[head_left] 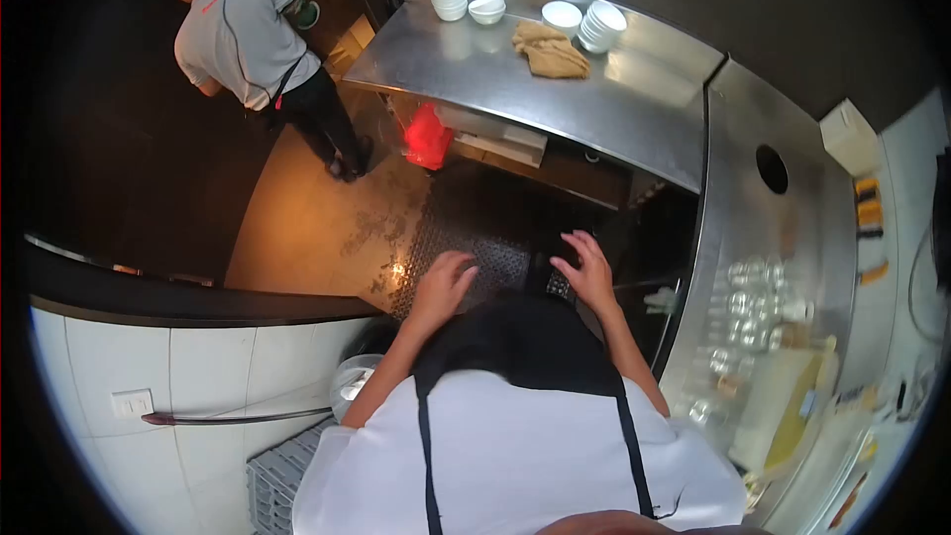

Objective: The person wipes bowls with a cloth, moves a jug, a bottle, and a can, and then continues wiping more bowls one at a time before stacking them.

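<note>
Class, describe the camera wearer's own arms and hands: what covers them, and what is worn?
Both the left hand and right hand are ungloved, with no ring visible on the fingers. The forearms are bare, without watch or bracelet; the white sleeves stop short of them.

White short-sleeved top [525, 446], black apron [515, 347]
</note>
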`<state>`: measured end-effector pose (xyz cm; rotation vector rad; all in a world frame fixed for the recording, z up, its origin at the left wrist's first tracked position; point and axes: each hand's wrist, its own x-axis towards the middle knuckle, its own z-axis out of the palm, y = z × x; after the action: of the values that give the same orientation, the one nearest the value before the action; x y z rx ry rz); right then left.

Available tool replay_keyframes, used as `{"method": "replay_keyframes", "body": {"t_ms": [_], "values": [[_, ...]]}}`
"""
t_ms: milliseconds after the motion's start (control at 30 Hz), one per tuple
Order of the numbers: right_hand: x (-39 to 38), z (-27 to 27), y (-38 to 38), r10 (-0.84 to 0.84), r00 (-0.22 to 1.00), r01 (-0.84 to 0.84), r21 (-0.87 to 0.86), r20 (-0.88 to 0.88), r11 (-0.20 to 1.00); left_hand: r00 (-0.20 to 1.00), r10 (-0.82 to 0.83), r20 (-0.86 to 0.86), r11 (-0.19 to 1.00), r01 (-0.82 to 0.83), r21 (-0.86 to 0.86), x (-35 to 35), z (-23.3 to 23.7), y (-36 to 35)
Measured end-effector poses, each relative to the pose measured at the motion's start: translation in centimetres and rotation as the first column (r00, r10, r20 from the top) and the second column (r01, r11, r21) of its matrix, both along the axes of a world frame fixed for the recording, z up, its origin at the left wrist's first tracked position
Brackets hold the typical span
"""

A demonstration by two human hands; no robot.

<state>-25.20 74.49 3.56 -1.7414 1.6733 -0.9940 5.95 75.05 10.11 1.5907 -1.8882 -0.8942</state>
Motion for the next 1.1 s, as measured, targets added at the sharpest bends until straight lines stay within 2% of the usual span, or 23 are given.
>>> {"method": "replay_keyframes", "body": {"t_ms": [33,100,167,233,267,300,400,500,533,567,600,633,667,700,733,767,800,867,900,933,1000,1067,1100], "values": [[-0.5,0.8,-4.3,0.035,0.999,-0.038,-0.082,-0.042,0.996,0.996,0.069,0.051,0.997,-0.067,-0.032,1.0,-1.1,-0.3],[-1.4,2.7,-14.1,0.047,0.989,-0.073,-0.188,-0.141,0.979,0.95,0.212,0.228,0.974,-0.225,0.031,1.8,0.6,-0.9],[-1.6,4.2,-24.6,0.012,0.972,-0.067,-0.227,-0.235,0.972,0.91,0.382,0.161,0.915,-0.397,0.073,2.8,0.8,-1.2],[-1.7,3.2,-35.1,-0.024,0.928,-0.089,-0.283,-0.373,0.955,0.842,0.495,0.215,0.867,-0.493,-0.065,3.3,1.5,-1.3],[-1.4,2.7,-39.3,-0.047,0.905,-0.078,-0.275,-0.422,0.958,0.802,0.549,0.235,0.836,-0.533,-0.132,3.2,1.7,-1.0],[-1.0,2.2,-42.6,-0.072,0.879,-0.068,-0.274,-0.471,0.959,0.728,0.655,0.2,0.749,-0.66,-0.051,2.8,1.5,-0.7],[0.9,0.2,-47.7,-0.127,0.83,0.067,-0.129,-0.543,0.989,0.63,0.742,0.229,0.663,-0.742,-0.104,1.8,0.1,1.4],[3.4,-4.6,-52.2,-0.236,0.903,0.189,-0.162,-0.358,0.969,0.581,0.759,0.294,0.627,-0.774,-0.088,1.2,-4.3,3.8],[5.6,-4.3,-51.2,-0.215,0.949,0.184,-0.149,-0.232,0.972,0.58,0.749,0.319,0.624,-0.78,-0.048,1.0,-6.1,4.5],[8.3,-4.2,-50.3,-0.064,0.986,0.075,0.07,-0.155,0.995,0.587,0.732,0.344,0.626,-0.78,-0.002,0.6,-7.8,5.0],[11.5,-1.0,-47.9,0.193,0.978,-0.165,0.279,-0.076,0.946,0.601,0.709,0.368,0.633,-0.773,0.042,0.8,-9.2,4.9],[15.3,-5.0,-47.4,0.509,0.85,-0.491,0.149,-0.134,0.858,0.656,0.671,0.347,0.677,-0.732,0.074,1.2,-10.6,4.1],[18.2,-6.0,-45.1,0.783,0.603,-0.797,0.072,0.151,0.6,0.709,0.628,0.32,0.721,-0.685,0.102,1.8,-12.0,3.0],[20.0,-0.8,-42.1,0.851,0.513,-0.845,0.241,0.115,0.477,0.759,0.582,0.29,0.762,-0.634,0.129,2.3,-12.8,2.1],[21.5,1.7,-40.0,0.885,0.435,-0.9,0.103,0.167,0.424,0.781,0.569,0.257,0.762,-0.618,0.194,2.4,-11.1,-0.7],[23.2,1.1,-39.1,0.876,0.391,-0.92,0.077,0.284,0.385,0.771,0.576,0.271,0.736,-0.634,0.238,2.5,-9.6,-3.3],[23.6,2.7,-38.8,0.827,0.365,-0.931,0.144,0.427,0.336,0.766,0.593,0.247,0.734,-0.641,0.225,3.7,-10.2,-4.7],[21.7,5.3,-39.6,0.646,0.421,-0.898,0.194,0.636,0.395,0.745,0.637,0.199,0.72,-0.667,0.189,6.8,-11.8,-7.4],[20.1,2.5,-41.7,0.612,0.36,-0.892,0.066,0.704,0.448,0.707,0.649,0.282,0.699,-0.7,0.147,7.6,-11.6,-9.0],[18.1,4.0,-43.3,0.468,0.31,-0.828,-0.008,0.827,0.561,0.7,0.668,0.25,0.666,-0.713,0.218,8.5,-10.3,-10.8],[11.6,5.3,-47.3,0.287,0.553,-0.638,0.175,0.783,0.75,0.693,0.685,0.224,0.638,-0.719,0.276,11.1,-9.2,-13.8],[7.6,6.3,-50.1,0.293,0.719,-0.484,0.152,0.63,0.862,0.703,0.668,0.245,0.654,-0.711,0.259,14.4,-9.7,-15.1],[7.6,5.9,-51.5,0.301,0.83,-0.422,0.176,0.47,0.889,0.696,0.677,0.238,0.657,-0.718,0.232,16.0,-10.4,-15.5]]}}
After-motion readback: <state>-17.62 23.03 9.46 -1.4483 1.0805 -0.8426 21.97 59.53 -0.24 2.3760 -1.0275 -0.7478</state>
